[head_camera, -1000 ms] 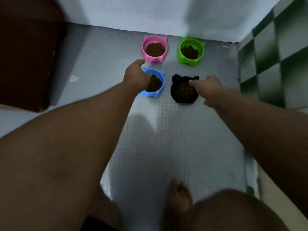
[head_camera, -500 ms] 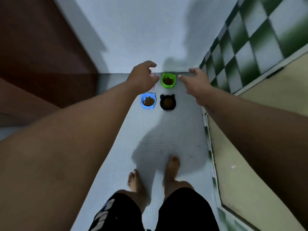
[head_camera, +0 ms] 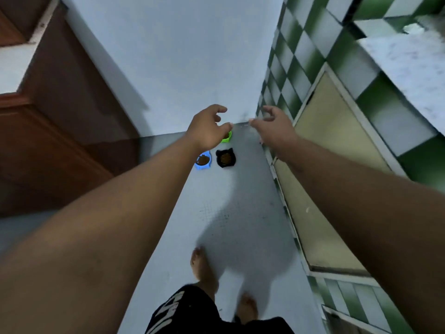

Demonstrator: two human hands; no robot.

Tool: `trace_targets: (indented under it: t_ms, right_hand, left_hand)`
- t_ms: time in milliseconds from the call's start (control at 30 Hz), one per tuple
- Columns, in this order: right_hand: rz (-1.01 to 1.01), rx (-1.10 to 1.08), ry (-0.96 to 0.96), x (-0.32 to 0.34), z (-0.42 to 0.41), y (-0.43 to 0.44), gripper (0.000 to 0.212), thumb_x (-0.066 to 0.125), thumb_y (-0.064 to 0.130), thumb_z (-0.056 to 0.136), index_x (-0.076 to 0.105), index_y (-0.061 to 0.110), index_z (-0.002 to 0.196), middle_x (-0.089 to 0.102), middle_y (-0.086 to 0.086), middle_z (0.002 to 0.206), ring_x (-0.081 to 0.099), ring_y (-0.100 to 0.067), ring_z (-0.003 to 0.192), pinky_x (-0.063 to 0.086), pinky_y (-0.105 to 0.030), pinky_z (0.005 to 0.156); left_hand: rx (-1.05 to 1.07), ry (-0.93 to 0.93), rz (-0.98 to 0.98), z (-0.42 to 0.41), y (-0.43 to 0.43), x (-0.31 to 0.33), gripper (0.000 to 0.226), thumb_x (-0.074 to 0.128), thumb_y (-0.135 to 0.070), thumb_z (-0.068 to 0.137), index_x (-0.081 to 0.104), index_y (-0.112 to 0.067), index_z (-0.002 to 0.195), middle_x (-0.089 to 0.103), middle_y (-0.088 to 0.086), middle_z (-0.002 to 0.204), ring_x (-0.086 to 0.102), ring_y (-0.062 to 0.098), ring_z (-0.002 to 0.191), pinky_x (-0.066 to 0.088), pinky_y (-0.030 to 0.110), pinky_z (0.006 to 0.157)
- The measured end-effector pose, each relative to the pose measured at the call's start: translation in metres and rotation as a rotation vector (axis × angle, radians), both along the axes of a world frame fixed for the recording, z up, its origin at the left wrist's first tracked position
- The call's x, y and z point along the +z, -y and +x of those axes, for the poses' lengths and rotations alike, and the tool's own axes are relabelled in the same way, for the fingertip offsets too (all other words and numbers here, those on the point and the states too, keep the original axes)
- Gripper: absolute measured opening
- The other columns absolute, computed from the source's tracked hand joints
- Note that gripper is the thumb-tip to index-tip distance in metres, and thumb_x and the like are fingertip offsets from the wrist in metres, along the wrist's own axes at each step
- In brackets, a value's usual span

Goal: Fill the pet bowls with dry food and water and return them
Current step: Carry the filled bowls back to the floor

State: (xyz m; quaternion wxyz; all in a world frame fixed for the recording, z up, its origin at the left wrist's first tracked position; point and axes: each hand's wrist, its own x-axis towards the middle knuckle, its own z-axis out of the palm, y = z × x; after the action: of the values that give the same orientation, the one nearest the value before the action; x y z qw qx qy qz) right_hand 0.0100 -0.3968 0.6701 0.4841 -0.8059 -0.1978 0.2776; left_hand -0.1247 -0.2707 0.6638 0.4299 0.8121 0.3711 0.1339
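1. Left hand (head_camera: 207, 128): raised over the far end of the floor, fingers loosely curled and spread, palm down, holding nothing and touching nothing.
2. Right hand (head_camera: 273, 126): raised level with the left, fingers part-curled and apart, empty; a small gap separates the two hands.
3. Pet bowls, three in view, all standing on the floor (head_camera: 231, 213) at its far end, near the pale wall (head_camera: 183, 56).
   - Blue bowl (head_camera: 203, 160): one, cat-eared, brown dry food inside; left of the black bowl, just beside it.
   - Black bowl (head_camera: 225, 158): one, cat-eared, brown dry food inside.
   - Green bowl (head_camera: 226, 137): one, beyond the black bowl, mostly hidden behind the left hand; its contents cannot be told.
4. Bare feet (head_camera: 203, 268): two, on the near floor, below black shorts (head_camera: 192, 312) with white lettering.
5. Green-and-white checked tiling (head_camera: 286, 75): far right wall.
6. Cream panel (head_camera: 332, 169): one, right side, pale frame.
7. Brown wooden door (head_camera: 60, 131): one, left side.
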Motion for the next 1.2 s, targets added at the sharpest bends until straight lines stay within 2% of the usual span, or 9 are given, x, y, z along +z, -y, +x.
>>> trace_targets:
  t_ms: [200, 333, 533, 667, 800, 867, 967, 1100, 1200]
  right_hand:
    - [0.071, -0.099, 0.028, 0.019, -0.022, 0.109, 0.063, 0.071, 0.033, 0.088, 0.045, 0.017, 0.143, 0.056, -0.006, 0.131, 0.058, -0.018, 0.112, 0.051, -0.036, 0.099]
    - [0.072, -0.231, 0.063, 0.032, -0.040, 0.177, 0.059, 0.072, 0.033, 0.087, 0.048, 0.017, 0.139, 0.059, 0.003, 0.101, 0.060, -0.012, 0.082, 0.056, -0.034, 0.083]
    - [0.074, -0.421, 0.061, 0.051, -0.091, 0.281, 0.058, 0.071, 0.035, 0.087, 0.048, 0.018, 0.137, 0.058, -0.008, 0.121, 0.060, -0.022, 0.103, 0.056, -0.045, 0.093]
    - [0.068, -0.576, 0.073, 0.058, -0.128, 0.355, 0.054, 0.074, 0.036, 0.085, 0.052, 0.018, 0.131, 0.062, -0.007, 0.112, 0.063, -0.022, 0.098, 0.058, -0.046, 0.088]
    - [0.078, -0.688, 0.066, 0.061, -0.157, 0.432, 0.053, 0.073, 0.027, 0.087, 0.050, 0.012, 0.133, 0.062, -0.002, 0.084, 0.059, -0.015, 0.073, 0.054, -0.033, 0.071]
    - [0.083, -0.729, 0.082, 0.063, -0.168, 0.469, 0.048, 0.071, 0.026, 0.089, 0.049, 0.012, 0.130, 0.061, -0.002, 0.085, 0.057, -0.012, 0.070, 0.050, -0.023, 0.067]
    - [0.102, -0.784, 0.075, 0.064, -0.178, 0.519, 0.051, 0.070, 0.032, 0.090, 0.048, 0.017, 0.133, 0.064, -0.001, 0.094, 0.062, -0.016, 0.083, 0.055, -0.030, 0.081]
    - [0.082, -0.854, 0.109, 0.058, -0.184, 0.586, 0.050, 0.073, 0.035, 0.086, 0.052, 0.019, 0.128, 0.066, -0.005, 0.099, 0.061, -0.016, 0.078, 0.053, -0.033, 0.077]
    - [0.080, -0.893, 0.131, 0.052, -0.188, 0.639, 0.054, 0.074, 0.035, 0.084, 0.050, 0.018, 0.130, 0.062, -0.005, 0.096, 0.058, -0.016, 0.080, 0.053, -0.039, 0.085]
  left_hand:
    - [-0.097, 0.083, -0.037, -0.010, 0.101, 0.016, 0.044, 0.074, -0.035, 0.089, 0.061, -0.030, 0.131, 0.063, 0.000, 0.117, 0.065, 0.017, 0.106, 0.052, 0.032, 0.097]
    - [-0.205, 0.124, -0.045, -0.008, 0.151, 0.017, 0.042, 0.076, -0.034, 0.088, 0.064, -0.027, 0.128, 0.067, 0.001, 0.110, 0.068, 0.021, 0.103, 0.054, 0.036, 0.094]
    - [-0.442, 0.132, 0.054, -0.019, 0.239, 0.038, 0.039, 0.072, -0.030, 0.092, 0.063, -0.021, 0.129, 0.067, 0.003, 0.103, 0.065, 0.019, 0.095, 0.044, 0.023, 0.070]
    - [-0.570, 0.178, 0.004, -0.030, 0.307, 0.047, 0.036, 0.072, -0.029, 0.092, 0.063, -0.021, 0.126, 0.068, 0.004, 0.099, 0.067, 0.021, 0.094, 0.053, 0.031, 0.077]
    - [-0.671, 0.205, -0.011, -0.037, 0.369, 0.049, 0.036, 0.070, -0.029, 0.094, 0.063, -0.020, 0.127, 0.066, -0.006, 0.088, 0.066, 0.017, 0.088, 0.051, 0.029, 0.076]
    - [-0.718, 0.214, 0.000, -0.039, 0.399, 0.052, 0.034, 0.070, -0.029, 0.094, 0.063, -0.020, 0.126, 0.066, -0.009, 0.088, 0.064, 0.009, 0.084, 0.049, 0.024, 0.074]
    - [-0.805, 0.206, -0.016, -0.042, 0.447, 0.058, 0.033, 0.069, -0.029, 0.095, 0.063, -0.023, 0.127, 0.065, -0.007, 0.094, 0.063, 0.008, 0.089, 0.046, 0.022, 0.071]
    - [-0.886, 0.190, -0.057, -0.046, 0.520, 0.062, 0.033, 0.069, -0.027, 0.094, 0.063, -0.022, 0.126, 0.068, 0.002, 0.102, 0.065, 0.015, 0.095, 0.049, 0.024, 0.073]
    - [-0.929, 0.175, -0.060, -0.048, 0.580, 0.054, 0.033, 0.072, -0.030, 0.092, 0.065, -0.022, 0.124, 0.069, 0.004, 0.102, 0.066, 0.016, 0.096, 0.052, 0.028, 0.080]
